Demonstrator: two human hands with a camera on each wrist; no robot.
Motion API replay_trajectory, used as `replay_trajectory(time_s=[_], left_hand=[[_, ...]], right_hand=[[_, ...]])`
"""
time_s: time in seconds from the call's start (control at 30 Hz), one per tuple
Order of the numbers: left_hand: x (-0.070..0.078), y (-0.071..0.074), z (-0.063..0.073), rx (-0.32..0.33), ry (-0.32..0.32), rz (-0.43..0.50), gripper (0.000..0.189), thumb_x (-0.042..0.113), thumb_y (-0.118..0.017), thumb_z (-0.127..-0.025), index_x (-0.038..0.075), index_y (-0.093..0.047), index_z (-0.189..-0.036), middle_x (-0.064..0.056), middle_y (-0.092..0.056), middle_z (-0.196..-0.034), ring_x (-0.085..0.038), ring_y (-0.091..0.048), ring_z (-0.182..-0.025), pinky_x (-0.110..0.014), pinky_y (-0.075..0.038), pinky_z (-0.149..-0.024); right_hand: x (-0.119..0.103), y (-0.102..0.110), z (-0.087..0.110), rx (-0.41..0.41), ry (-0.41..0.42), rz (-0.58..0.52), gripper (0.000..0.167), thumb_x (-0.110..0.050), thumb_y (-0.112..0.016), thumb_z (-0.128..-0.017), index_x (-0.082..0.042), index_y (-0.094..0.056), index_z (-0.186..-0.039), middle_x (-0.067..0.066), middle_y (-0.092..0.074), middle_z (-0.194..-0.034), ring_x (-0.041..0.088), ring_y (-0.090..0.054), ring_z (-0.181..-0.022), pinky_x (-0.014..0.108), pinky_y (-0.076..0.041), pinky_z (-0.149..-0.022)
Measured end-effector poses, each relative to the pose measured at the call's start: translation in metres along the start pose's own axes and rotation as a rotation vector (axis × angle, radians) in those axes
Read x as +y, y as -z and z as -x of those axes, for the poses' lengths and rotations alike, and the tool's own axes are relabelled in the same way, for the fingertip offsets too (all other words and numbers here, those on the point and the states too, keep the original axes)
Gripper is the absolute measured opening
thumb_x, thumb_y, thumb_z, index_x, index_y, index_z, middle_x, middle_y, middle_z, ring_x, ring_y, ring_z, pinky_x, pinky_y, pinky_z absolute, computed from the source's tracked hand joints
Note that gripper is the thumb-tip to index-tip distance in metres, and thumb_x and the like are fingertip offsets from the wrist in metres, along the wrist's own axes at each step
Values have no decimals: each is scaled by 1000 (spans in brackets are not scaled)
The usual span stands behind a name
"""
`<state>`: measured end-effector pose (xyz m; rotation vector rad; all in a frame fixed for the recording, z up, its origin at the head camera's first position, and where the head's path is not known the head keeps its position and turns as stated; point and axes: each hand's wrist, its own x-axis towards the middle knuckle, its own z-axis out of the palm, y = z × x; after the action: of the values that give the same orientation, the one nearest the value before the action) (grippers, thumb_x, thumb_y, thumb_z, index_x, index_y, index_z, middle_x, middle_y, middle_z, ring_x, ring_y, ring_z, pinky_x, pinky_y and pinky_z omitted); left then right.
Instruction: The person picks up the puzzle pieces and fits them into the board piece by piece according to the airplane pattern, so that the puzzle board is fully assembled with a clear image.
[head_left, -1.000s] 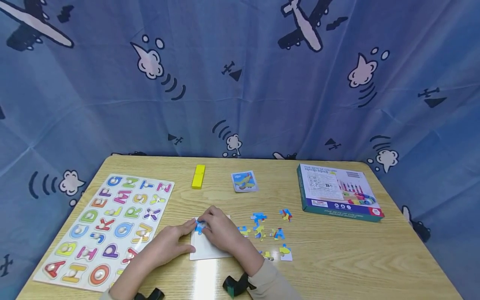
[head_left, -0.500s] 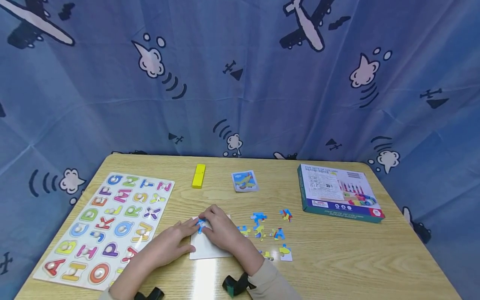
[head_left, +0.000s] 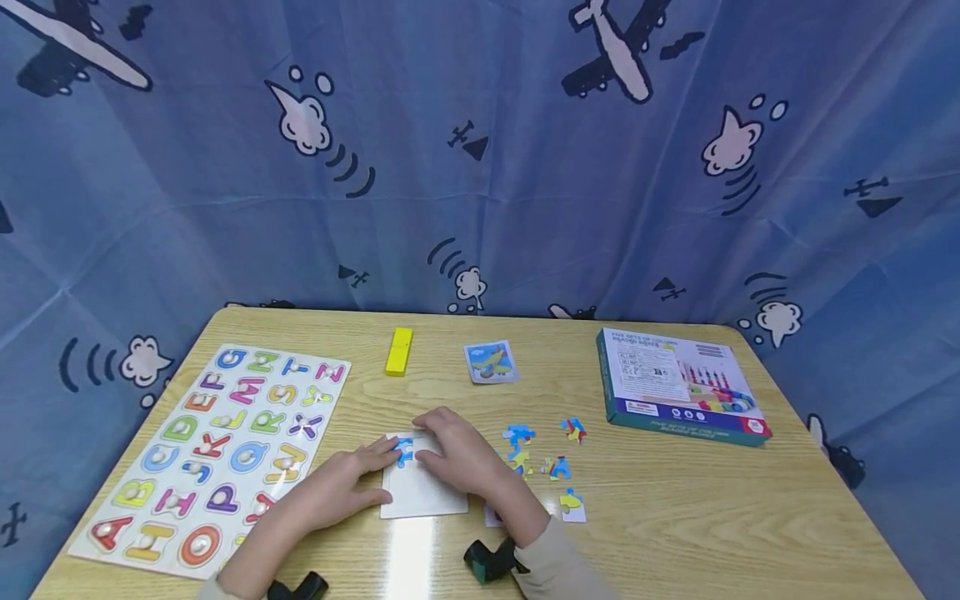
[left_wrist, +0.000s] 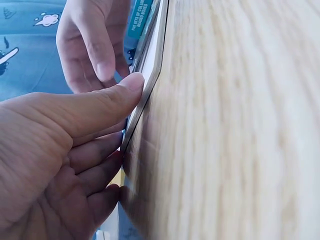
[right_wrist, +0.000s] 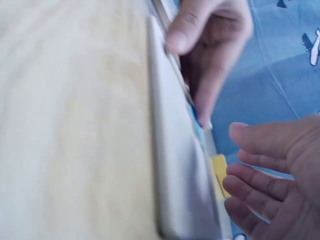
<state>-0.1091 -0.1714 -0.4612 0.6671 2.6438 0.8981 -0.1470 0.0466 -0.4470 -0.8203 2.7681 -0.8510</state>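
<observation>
A white puzzle tray (head_left: 423,497) lies on the table in front of me, with one blue jigsaw piece (head_left: 406,450) in its far left corner. My left hand (head_left: 341,483) rests at the tray's left side. Its thumb touches the edge of the tray (left_wrist: 152,60), and its fingertips reach the blue piece. Over the tray's right part, my right hand (head_left: 461,450) hovers with relaxed fingers, holding nothing. In the right wrist view, the right hand (right_wrist: 275,175) is apart from the tray (right_wrist: 175,150).
Several loose jigsaw pieces (head_left: 519,433) lie right of the tray, some hidden by the right forearm. An alphabet board (head_left: 168,450) fills the left side. Behind are a yellow block (head_left: 399,352) and an airplane picture card (head_left: 491,362). A flat box (head_left: 682,383) lies at the right.
My right hand has lifted off the blue piece and moved right, uncovering more of it. The left hand has stayed at the tray's left side.
</observation>
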Motion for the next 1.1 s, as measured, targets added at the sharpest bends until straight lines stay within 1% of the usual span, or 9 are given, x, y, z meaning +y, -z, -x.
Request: replay_trajectory(time_s=[0.27,0.43,0.57,0.7,0.9,1.1], left_hand=[[-1,-1,0,-5,3,33,60,35,-68,-86,9,-51,-137,-6,-37,-150,-34,-35,-138,-51,-33,-110],[0,-2,-1,-1,-8,40,60,36,-67,-86,8,-51,-137,-7,-38,-150,-34,-35,-138,-51,-34,-109],[1,-1,-1,3,-12,46,61,38,-66,-86,8,-51,-137,-7,-38,-150,-34,-34,-138,-52,-33,-109],[0,0,0,2,-12,49,61,38,-66,-86,7,-51,-137,-7,-38,-150,-34,-34,-138,-52,-33,-109],[-1,1,0,1,-15,42,61,37,-66,-86,7,-51,-137,-7,-38,-150,-35,-34,-138,-52,-33,-109],[-1,1,0,5,-20,38,60,38,-66,-86,8,-52,-137,-8,-40,-149,-33,-35,-138,-51,-34,-109]], right_hand=[[22,23,14,37,-55,-27,41,-21,-65,-91,-8,-56,-129,5,-58,-124,21,-58,-112,37,-52,-91],[43,37,26,76,-75,-61,39,-17,-65,-90,-6,-57,-127,7,-59,-123,24,-58,-113,40,-51,-92],[58,45,34,95,-135,-101,40,-16,-67,-89,-8,-58,-127,5,-60,-125,24,-59,-114,42,-51,-94],[73,53,40,96,-174,-150,40,-15,-66,-89,-9,-58,-128,5,-60,-125,26,-59,-114,42,-50,-96],[89,66,46,65,-177,-218,40,-12,-65,-90,-5,-57,-128,10,-60,-126,30,-57,-117,44,-47,-99],[102,68,50,33,-166,-227,36,-8,-65,-89,-4,-59,-124,8,-63,-121,28,-58,-115,45,-47,-99]])
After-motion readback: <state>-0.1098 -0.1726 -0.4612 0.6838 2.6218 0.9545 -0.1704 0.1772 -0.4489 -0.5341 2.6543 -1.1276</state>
